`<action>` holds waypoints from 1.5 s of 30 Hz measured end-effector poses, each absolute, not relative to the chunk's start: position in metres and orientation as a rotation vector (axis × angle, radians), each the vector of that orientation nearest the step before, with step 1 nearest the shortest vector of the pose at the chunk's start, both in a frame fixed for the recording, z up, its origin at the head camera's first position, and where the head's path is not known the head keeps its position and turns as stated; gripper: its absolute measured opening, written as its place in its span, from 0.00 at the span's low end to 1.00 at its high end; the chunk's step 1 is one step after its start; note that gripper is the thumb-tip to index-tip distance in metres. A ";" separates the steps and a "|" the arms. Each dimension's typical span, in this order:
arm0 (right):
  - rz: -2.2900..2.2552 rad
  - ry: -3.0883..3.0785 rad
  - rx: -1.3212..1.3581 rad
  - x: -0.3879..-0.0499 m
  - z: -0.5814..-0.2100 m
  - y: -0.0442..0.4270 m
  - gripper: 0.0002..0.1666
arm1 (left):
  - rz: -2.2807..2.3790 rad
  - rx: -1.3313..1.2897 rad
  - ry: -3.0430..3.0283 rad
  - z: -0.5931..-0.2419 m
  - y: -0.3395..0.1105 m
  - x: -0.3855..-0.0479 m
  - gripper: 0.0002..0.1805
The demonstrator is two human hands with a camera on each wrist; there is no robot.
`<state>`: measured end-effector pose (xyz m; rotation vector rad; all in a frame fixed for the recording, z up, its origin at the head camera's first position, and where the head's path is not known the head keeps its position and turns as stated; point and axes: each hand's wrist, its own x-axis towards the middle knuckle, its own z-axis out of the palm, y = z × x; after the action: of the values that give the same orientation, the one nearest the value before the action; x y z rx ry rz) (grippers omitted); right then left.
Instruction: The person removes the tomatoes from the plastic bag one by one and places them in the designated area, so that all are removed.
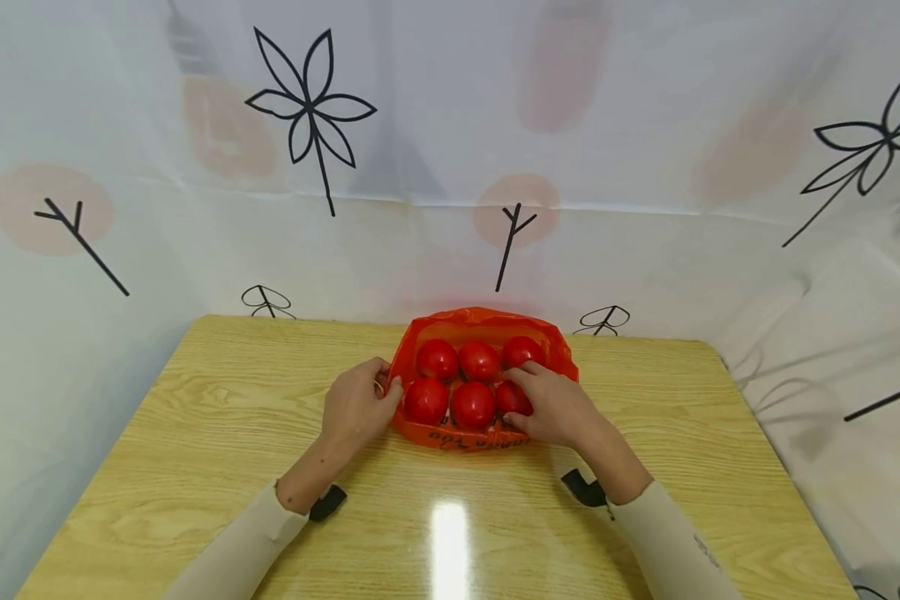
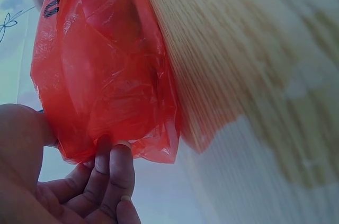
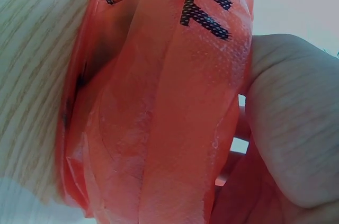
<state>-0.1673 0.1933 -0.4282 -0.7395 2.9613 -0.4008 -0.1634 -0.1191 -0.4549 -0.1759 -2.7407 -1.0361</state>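
A red plastic bag (image 1: 450,438) with dark printed letters lies on the table, its mouth spread wide. Inside sit several shiny red tomatoes in two rows, among them a back-left tomato (image 1: 437,360) and a front-middle tomato (image 1: 472,406). My left hand (image 1: 356,406) pinches the bag's left edge between thumb and fingers. Reaching in over the right rim, my right hand (image 1: 558,406) grips the front-right tomato (image 1: 512,399) with thumb and fingertips. In the right wrist view the bag's wall (image 3: 159,102) hides that hand's fingertips.
The bag rests near the back of a wood-grain table (image 1: 217,433). Right behind the table hangs a pale cloth (image 1: 420,258) with plant drawings, and more cloth runs along both sides. A bright reflection shows on the tabletop in front.
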 end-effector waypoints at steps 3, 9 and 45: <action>-0.412 2.967 -0.734 -0.166 -0.428 0.194 0.32 | -1.028 -0.178 -2.748 -0.454 -0.119 -0.164 0.09; -0.419 2.981 -0.724 -0.164 -0.425 0.193 0.33 | -1.027 -0.170 -2.751 -0.452 -0.119 -0.163 0.10; -0.664 3.174 -0.712 -0.155 -0.397 0.206 0.34 | -1.017 -0.168 -2.753 -0.453 -0.119 -0.162 0.09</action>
<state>-0.1550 0.2056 -0.3969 -0.7120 3.1741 -0.6638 -0.1616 -0.1186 -0.4529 -0.1677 -2.7530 -1.0171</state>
